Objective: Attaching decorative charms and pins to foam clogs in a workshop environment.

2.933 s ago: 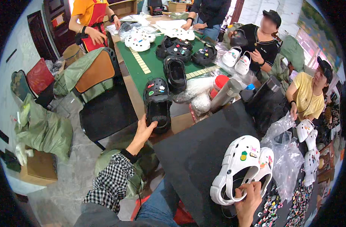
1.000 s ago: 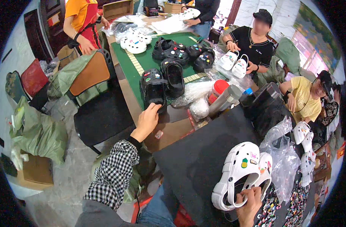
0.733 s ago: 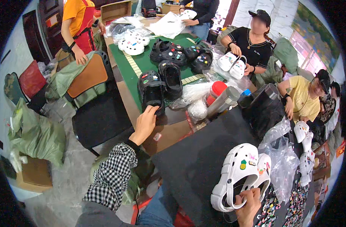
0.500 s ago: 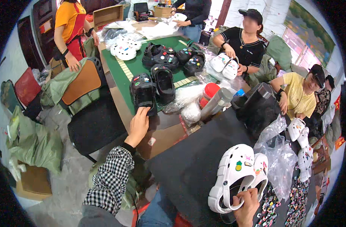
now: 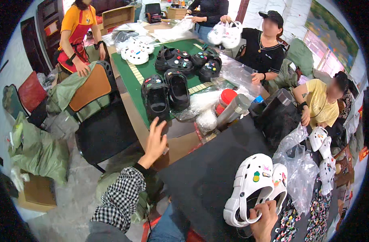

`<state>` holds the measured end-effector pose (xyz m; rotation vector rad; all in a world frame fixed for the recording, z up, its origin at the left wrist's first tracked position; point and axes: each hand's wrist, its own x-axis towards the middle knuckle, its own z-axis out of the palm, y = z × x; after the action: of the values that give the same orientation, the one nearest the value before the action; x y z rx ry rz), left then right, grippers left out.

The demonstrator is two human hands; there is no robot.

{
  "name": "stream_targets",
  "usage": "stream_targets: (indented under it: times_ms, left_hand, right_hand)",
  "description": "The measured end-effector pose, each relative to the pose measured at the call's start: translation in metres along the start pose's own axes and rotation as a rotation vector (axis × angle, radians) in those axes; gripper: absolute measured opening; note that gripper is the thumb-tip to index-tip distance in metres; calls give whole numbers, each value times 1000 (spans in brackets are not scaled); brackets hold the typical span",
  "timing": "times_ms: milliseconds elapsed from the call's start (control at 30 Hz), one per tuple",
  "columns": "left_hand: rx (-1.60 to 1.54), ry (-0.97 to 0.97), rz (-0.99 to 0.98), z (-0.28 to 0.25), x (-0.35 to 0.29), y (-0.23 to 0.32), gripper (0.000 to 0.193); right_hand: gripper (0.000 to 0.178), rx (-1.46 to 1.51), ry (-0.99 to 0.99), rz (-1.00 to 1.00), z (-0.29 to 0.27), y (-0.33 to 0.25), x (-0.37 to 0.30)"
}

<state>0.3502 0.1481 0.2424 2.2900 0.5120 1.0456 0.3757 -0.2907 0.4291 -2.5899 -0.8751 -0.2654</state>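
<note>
My left hand (image 5: 154,146) is open, fingers spread, just short of the near end of a black clog (image 5: 149,89) on the green table. A second black clog (image 5: 178,86) stands beside that one. My right hand (image 5: 265,220) is closed around the heel end of a pair of white clogs (image 5: 249,177), at the heel straps. Colourful charms, one a pineapple, decorate the white pair, which is over a black-covered table (image 5: 200,181).
More black clogs (image 5: 174,62) and white clogs (image 5: 136,52) are on the green table (image 5: 126,74). Nearby stand a grey flask (image 5: 235,109) and a red-lidded jar (image 5: 225,100). Loose charms (image 5: 317,218) and a clear plastic bag (image 5: 295,169) lie right of my right hand. Several people work around.
My left hand has come off the black clog, drawing back slightly with its fingers spreading. Across the table, a person in black has lifted white clogs up and away. My right hand keeps its grip.
</note>
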Motion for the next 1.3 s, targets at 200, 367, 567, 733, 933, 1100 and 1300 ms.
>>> stream_targets:
  times_ms: [200,367,567,733,933,1100,1300]
  left_hand:
    - [-116,-58,-37,15,-29,-9,31]
    - [-117,63,-29,22,-35,-10,27]
    - [-55,62,-49,24,-36,-9,26]
    - [-99,40,-44,23,-38,-10,26]
    - [-106,55,-34,20,-39,-7,24]
    - [-119,55,-67,18,-41,-3,25]
    - [-128,49,-66,16,-41,-1,22]
  right_hand:
    - [16,128,-96,-88,-14,17,3]
    - [16,358,-168,165,-54,19,9]
    - [32,491,-350,483,-132,-22,25]
    - [18,640,-71,269,-139,-62,52]
    - [21,-14,-50,-283,-115,-88,106]
    - [19,-5,28,-298,-82,-85,117]
    - [23,-156,-146,-436,-79,-71,114]
